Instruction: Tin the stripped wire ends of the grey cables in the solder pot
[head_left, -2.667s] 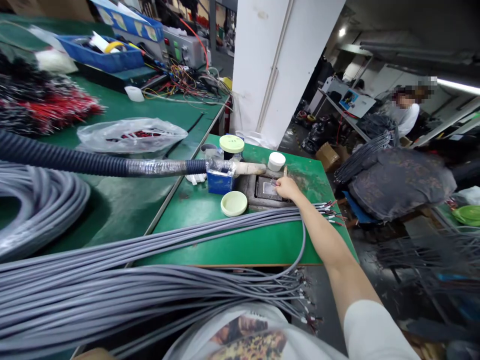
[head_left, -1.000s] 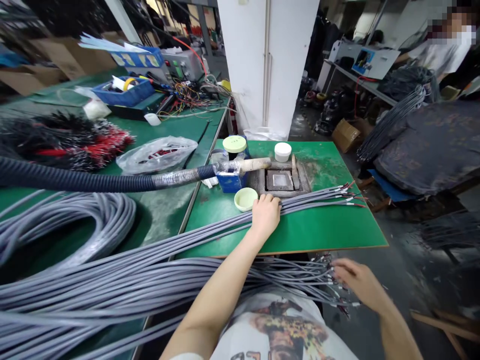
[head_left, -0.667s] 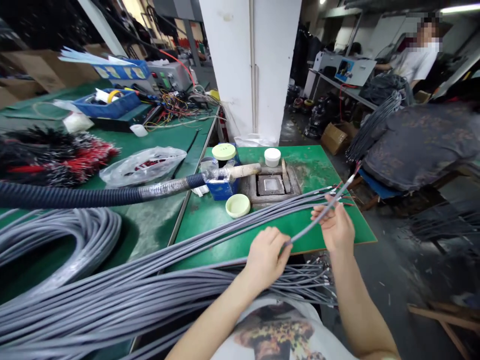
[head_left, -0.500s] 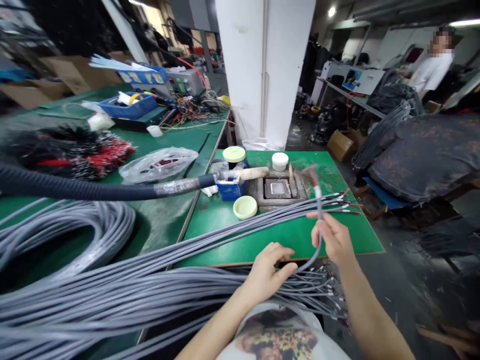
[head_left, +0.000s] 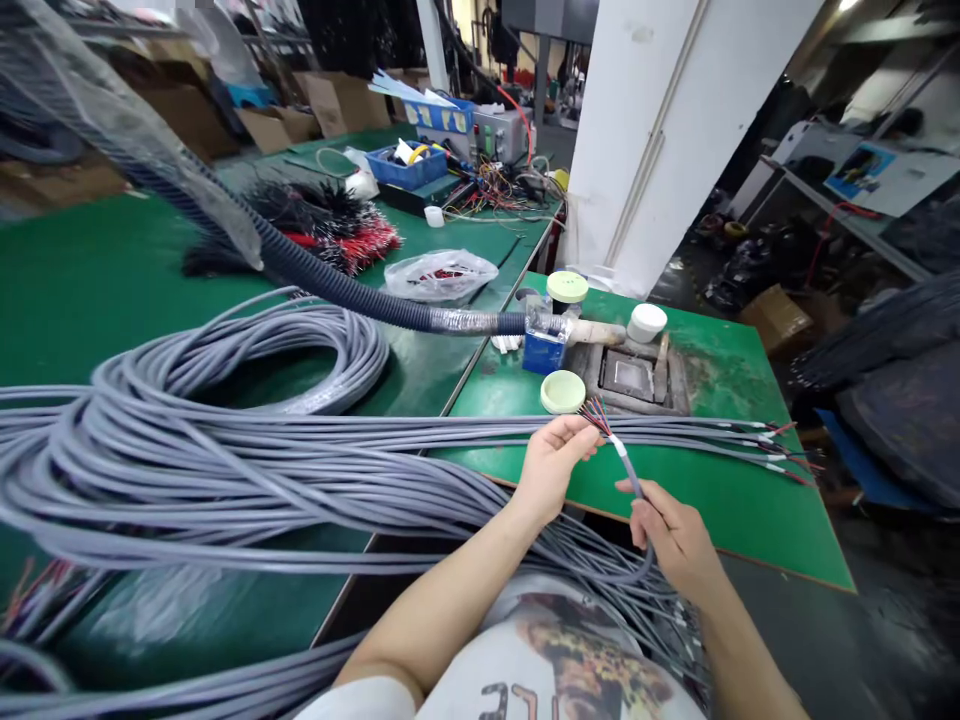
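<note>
My right hand [head_left: 679, 545] is closed around one grey multi-core cable [head_left: 631, 474] just below its white-banded end. Thin red and dark wires [head_left: 597, 414] fan out from the stripped tip, which points up and left. My left hand [head_left: 546, 468] is at those wires, thumb and fingers drawn together at their left side; its exact grip is partly hidden. Behind both hands, several grey cables [head_left: 697, 436] lie across the green table, stripped ends to the right. Below the hands runs a thick bundle of similar cables [head_left: 465, 500].
A square pot [head_left: 628, 374] with a silvery middle sits in a grimy block, a stick on its right. Around it are a pale green dish [head_left: 562, 392], a white tub [head_left: 646, 322], a lidded jar [head_left: 567, 287] and a hose [head_left: 450, 321]. Coiled cable [head_left: 352, 350] lies left.
My right hand leaves the pot area, then takes up one cable from the lower bundle and turns its tip up and left. My left hand moves from the cable to its wires. The view swings left.
</note>
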